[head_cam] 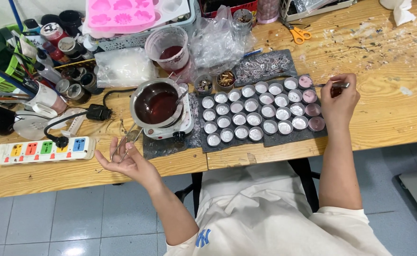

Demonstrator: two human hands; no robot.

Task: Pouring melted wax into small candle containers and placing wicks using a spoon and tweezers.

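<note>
Head view, landmark: pot [156, 105] of dark red melted liquid, sitting on a small white hot plate [170, 127], likely so it stays fluid.
Left hand [125, 160]: just below and left of the pot, off the table edge, palm up, fingers loosely curled around thin metal tweezers [124, 142]; tips point up toward the pot.
Right hand [338, 100]: far right of the pot, fingers pinched on a slim metal tool [332, 86] held level, its tip over the top right cup.
Cups [260, 110]: small round tins in rows on dark mats, just right of the pot, close-packed, presumably for short reach. Most look whitish; those at the right end look pink.
Beaker [168, 49]: above the pot, red residue inside.
Pink mould [121, 12]: up and left of the pot, on a crate.
Power strip [45, 150]: left of the pot, black cord running toward the hot plate.
Scissors [296, 32]: far upper right of the pot, lying flat.
</note>
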